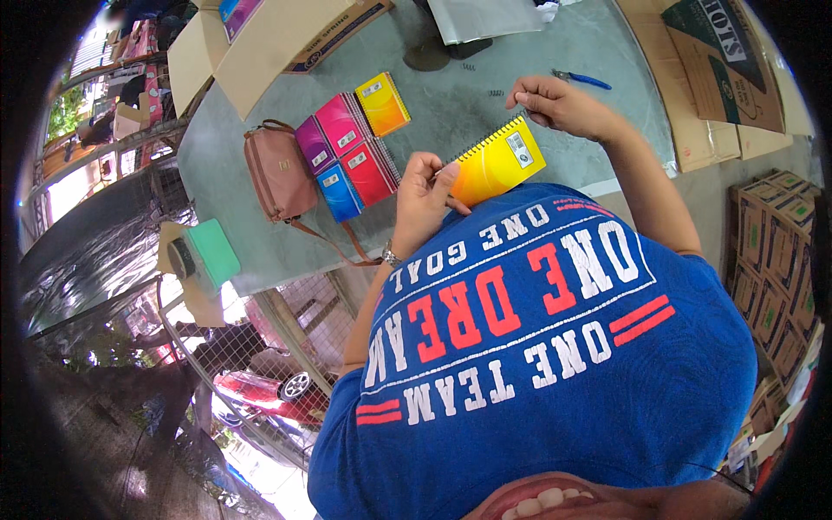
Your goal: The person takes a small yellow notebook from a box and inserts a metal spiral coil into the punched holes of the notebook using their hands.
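A yellow spiral notebook (498,173) with a white label and a dark wire coil along its top edge is held close to my chest. My left hand (423,195) is closed on its left end, thumb over the cover. My right hand (559,106) is pinched at the right end of the coil; whatever lies between the fingertips is too small to make out. Just beyond that hand lie blue-handled pliers (585,80). Short bits of dark coil (496,93) rest on the grey-green table (468,108) near the right fingers.
Left of my hands lie yellow (381,102), magenta (341,121), purple (314,146), red (367,175) and blue notebooks (339,194). A brown shoulder bag (279,173) sits beside them. Open cardboard boxes (256,61) stand at the far left, another box (728,69) at the right.
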